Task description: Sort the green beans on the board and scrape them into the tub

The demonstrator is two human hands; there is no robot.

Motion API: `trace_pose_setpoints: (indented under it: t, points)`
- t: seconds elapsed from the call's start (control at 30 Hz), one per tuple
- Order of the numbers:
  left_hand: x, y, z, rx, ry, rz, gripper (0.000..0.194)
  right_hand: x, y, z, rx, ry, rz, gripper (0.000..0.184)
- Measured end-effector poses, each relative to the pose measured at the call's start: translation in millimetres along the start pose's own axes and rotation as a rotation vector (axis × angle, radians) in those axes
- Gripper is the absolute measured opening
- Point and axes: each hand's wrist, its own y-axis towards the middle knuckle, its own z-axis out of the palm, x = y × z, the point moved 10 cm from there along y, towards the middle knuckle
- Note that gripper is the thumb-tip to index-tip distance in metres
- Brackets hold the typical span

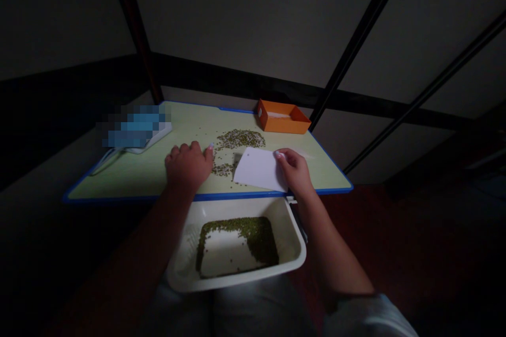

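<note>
My right hand (294,169) pinches a white card (261,169) by its right side, thumb on top. The card leans over the tabletop near the front edge, with a small dark spot near its top left corner. My left hand (188,166) rests on the table with nothing in it, its thumb out to the right beside small green beans or seeds. These lie in a larger patch (242,138) behind the card and a smaller patch (223,169) between the card and my left hand. Below the table edge, a white plastic tub (292,242) holds many more of them.
The pale green table (190,116) has a blue rim. An orange open box (285,125) stands at its back right. On the left lies a white-edged device (152,139) with a blurred-out top and a cable. A panelled wall (237,21) rises behind.
</note>
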Motion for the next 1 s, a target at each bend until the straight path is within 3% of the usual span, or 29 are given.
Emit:
trace_pose_setpoints:
  t: [0.13, 0.4, 0.67, 1.0]
  points:
    - [-0.5, -0.7, -1.2, -0.011, 0.002, 0.006, 0.066, 6.6, -1.6, -3.1, -0.003, 0.002, -0.025, 0.034]
    - [0.8, -0.6, -0.2, 0.005, -0.016, -0.004, 0.064, 0.3, -11.6, -37.4, -0.077, -0.049, 0.045, 0.038]
    - [0.0, -1.0, -1.0, 0.012, -0.002, -0.005, 0.063, 6.0, -17.8, -19.0, -0.028, -0.031, 0.016, 0.037]
    - [1.0, -0.7, 0.4, 0.000, -0.013, -0.006, 0.063, -3.6, -12.7, -21.7, -0.068, -0.082, 0.038, 0.041]
